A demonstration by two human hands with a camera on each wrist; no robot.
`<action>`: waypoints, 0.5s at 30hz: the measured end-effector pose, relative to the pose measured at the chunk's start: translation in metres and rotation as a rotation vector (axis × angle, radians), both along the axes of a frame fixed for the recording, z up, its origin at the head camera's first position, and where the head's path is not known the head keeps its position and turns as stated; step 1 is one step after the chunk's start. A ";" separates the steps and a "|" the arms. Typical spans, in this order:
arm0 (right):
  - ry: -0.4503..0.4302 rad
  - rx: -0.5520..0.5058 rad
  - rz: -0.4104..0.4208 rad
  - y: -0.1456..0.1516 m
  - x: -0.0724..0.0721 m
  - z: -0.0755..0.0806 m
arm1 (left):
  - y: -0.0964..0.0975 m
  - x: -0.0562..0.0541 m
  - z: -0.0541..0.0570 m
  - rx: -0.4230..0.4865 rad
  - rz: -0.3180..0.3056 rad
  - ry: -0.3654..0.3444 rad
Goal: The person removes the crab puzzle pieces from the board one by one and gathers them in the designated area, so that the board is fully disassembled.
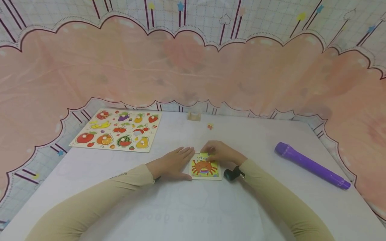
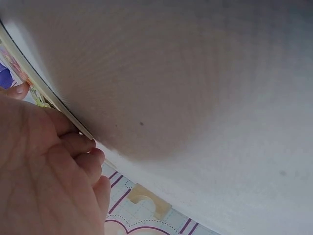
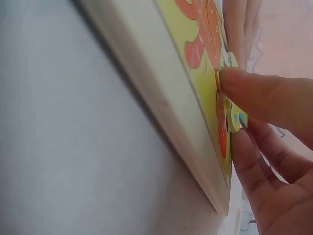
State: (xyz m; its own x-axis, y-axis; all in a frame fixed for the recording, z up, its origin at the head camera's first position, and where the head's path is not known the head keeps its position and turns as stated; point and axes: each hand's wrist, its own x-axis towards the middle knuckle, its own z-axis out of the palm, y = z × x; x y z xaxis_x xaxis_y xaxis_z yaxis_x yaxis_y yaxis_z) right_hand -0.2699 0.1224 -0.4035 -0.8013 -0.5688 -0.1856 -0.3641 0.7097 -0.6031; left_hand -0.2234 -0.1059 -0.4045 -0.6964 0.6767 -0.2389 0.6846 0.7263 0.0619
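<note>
A small square jigsaw puzzle (image 1: 205, 169) with an orange crab on yellow lies in a pale wooden frame (image 3: 161, 93) on the white table. My right hand (image 1: 224, 152) pinches a yellow-green jigsaw piece (image 3: 238, 117) between thumb and fingers, tilted up at the puzzle's upper part. Flat beside the puzzle's left edge, my left hand (image 1: 173, 163) steadies it with its fingers extended and thumb at the lower left corner. From the left wrist view, the fingertips of the left hand (image 2: 44, 166) sit along the frame's side.
At the back left lies a fruit peg board (image 1: 116, 131). A small wooden piece with a notch (image 1: 194, 116) stands at the far edge, with a tiny colourful item (image 1: 210, 126) nearer. A purple microphone-shaped object (image 1: 312, 165) lies on the right.
</note>
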 end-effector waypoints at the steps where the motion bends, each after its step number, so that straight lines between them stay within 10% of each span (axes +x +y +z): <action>1: -0.005 0.001 -0.004 0.000 0.000 0.000 | 0.000 0.000 0.000 -0.001 -0.001 0.000; 15: 0.006 -0.016 0.059 0.001 -0.001 0.000 | 0.000 0.001 0.002 -0.008 0.005 -0.004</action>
State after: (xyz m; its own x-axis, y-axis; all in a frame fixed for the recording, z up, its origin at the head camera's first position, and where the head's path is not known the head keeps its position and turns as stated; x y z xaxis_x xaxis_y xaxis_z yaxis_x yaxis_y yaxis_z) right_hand -0.2711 0.1237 -0.4033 -0.7676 -0.6177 -0.1709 -0.4087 0.6771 -0.6120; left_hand -0.2225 -0.1057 -0.4026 -0.6985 0.6716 -0.2471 0.6809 0.7300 0.0592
